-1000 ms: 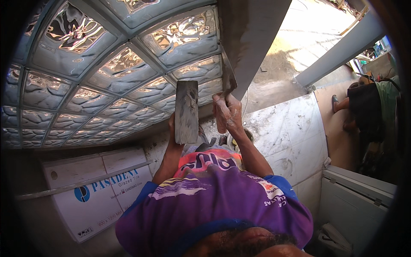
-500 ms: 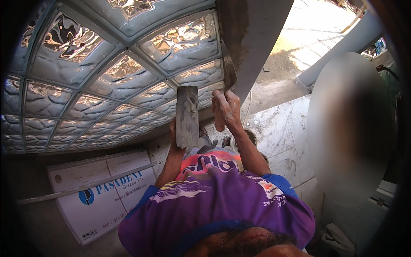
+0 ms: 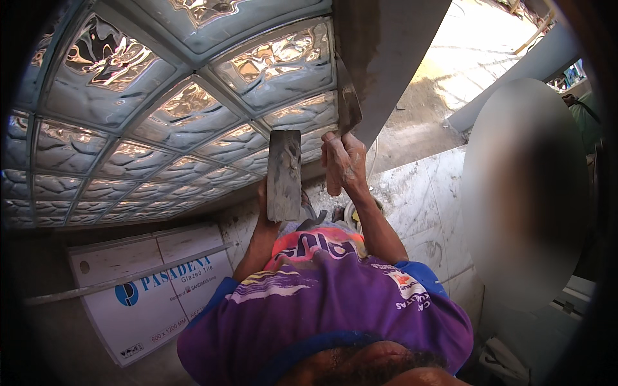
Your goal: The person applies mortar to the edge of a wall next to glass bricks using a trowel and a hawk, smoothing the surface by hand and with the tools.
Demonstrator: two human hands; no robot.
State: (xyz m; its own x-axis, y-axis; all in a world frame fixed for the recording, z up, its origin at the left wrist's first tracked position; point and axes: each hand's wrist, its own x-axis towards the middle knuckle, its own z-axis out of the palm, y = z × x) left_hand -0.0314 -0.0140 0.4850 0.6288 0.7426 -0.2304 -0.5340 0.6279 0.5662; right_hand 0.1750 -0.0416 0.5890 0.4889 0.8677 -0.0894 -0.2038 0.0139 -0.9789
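Trowel (image 3: 349,103): clamped in your right hand (image 3: 346,161), blade beside the glass wall's (image 3: 187,106) right edge.
Edge: you appear to be working it; the next stroke likely calls for a steady wrist.
Board (image 3: 284,177): near the glass wall, over your left hand (image 3: 262,193); grip hidden, cannot tell.
Blur (image 3: 524,193): masks the area well right of the glass wall; blade contact is unclear.

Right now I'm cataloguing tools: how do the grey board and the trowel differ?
The grey board is a broad block; the trowel is slim and thin-bladed. The left hand, mostly hidden, supports the board; the right hand grips the trowel. Both are held up.
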